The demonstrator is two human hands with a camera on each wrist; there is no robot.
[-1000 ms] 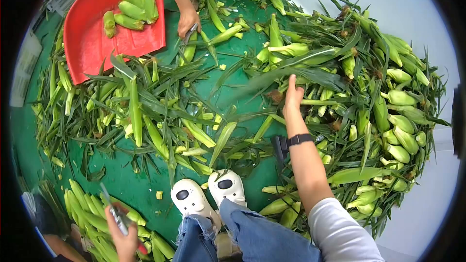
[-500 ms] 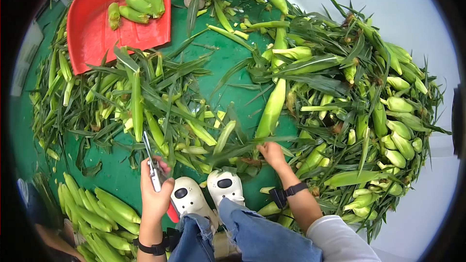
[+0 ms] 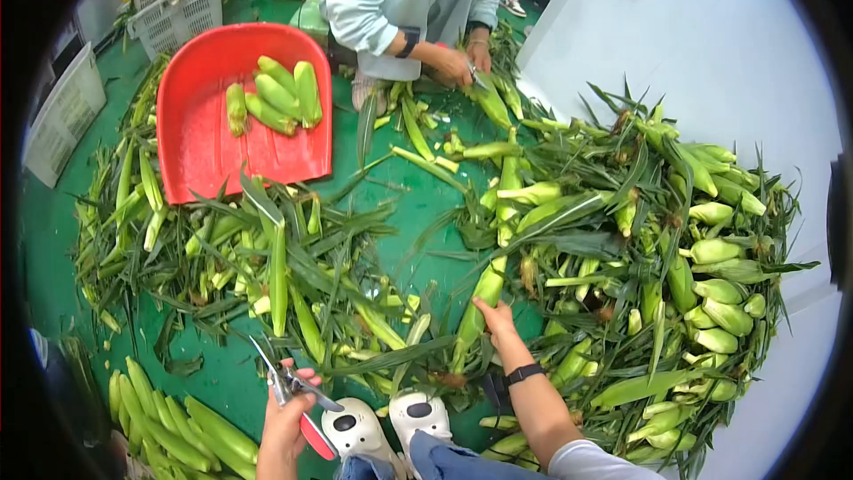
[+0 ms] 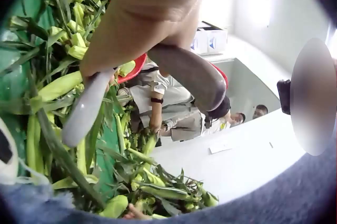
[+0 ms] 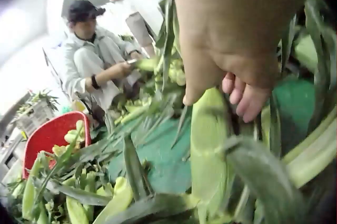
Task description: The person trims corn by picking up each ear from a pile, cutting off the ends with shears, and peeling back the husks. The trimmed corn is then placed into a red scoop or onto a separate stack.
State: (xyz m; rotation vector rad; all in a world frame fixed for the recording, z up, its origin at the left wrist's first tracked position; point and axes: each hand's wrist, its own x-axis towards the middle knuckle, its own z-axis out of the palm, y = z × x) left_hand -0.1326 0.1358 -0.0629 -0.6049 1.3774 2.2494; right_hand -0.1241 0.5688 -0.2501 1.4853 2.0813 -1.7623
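Observation:
My left hand grips pruning shears with grey and red handles, their blades spread apart, left of the white shoes. In the left wrist view the handles stick out from under that hand. My right hand holds a long green corn ear, which slants over the green floor beside the right-hand pile. From the right wrist view, the thumb and curled fingers of that hand lie about the ear's upper end; the palm side is hidden.
A heap of unshucked corn lies at right, loose husks at left. Trimmed ears lie at lower left. A red scoop holds several short ears. Another person crouches at the top, cutting corn. White crates stand behind.
My right hand has moved from above the pile down to the corn ear and now holds it. My left hand has come up from lower left with the shears. The view has tilted upward.

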